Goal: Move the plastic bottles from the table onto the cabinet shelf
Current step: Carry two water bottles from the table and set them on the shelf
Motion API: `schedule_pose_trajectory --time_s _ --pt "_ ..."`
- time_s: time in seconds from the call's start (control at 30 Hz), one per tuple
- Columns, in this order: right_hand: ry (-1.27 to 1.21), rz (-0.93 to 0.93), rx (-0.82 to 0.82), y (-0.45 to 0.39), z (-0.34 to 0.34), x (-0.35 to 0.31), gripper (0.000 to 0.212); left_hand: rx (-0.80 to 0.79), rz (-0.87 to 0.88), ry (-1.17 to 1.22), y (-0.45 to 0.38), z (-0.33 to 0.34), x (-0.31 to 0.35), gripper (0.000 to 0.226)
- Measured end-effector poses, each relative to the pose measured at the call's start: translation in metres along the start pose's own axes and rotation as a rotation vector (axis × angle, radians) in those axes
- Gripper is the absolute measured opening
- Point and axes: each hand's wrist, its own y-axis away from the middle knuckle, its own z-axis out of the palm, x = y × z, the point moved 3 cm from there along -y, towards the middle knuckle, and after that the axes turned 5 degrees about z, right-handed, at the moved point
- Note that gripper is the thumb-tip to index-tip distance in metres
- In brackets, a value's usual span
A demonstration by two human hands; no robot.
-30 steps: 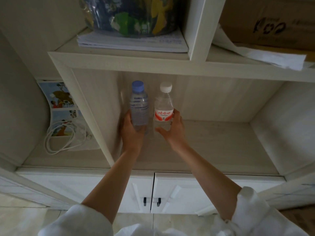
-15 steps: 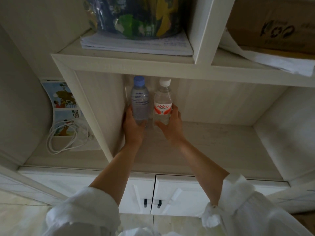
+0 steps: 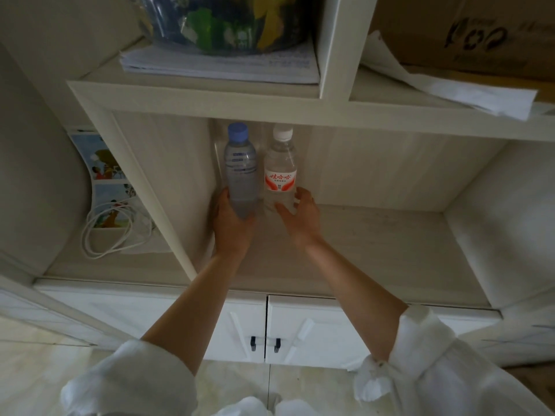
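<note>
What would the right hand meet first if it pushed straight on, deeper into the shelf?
The right hand already grips the white-capped bottle. Pushed on together, they would probably meet the back panel first; how near it is cannot be judged.

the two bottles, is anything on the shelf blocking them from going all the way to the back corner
Nothing visible does. The blue-capped bottle in the left hand and the red-labelled bottle in the right hand are already deep in the shelf, by its left wall. Whether they touch the back panel cannot be told.
</note>
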Motion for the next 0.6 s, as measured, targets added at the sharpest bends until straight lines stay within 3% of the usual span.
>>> schedule_pose_trajectory --time_s 0.27,0.6 --pt "0.022 -0.066 -0.011 0.04 -0.017 0.017 0.047 -0.057 -0.151 0.03 0.041 -0.01 -0.004 0.054" --pt "0.008 -0.101 0.031 0.124 -0.048 0.038 0.038 -0.147 0.067 -0.078 0.112 -0.033 0.01 0.033"
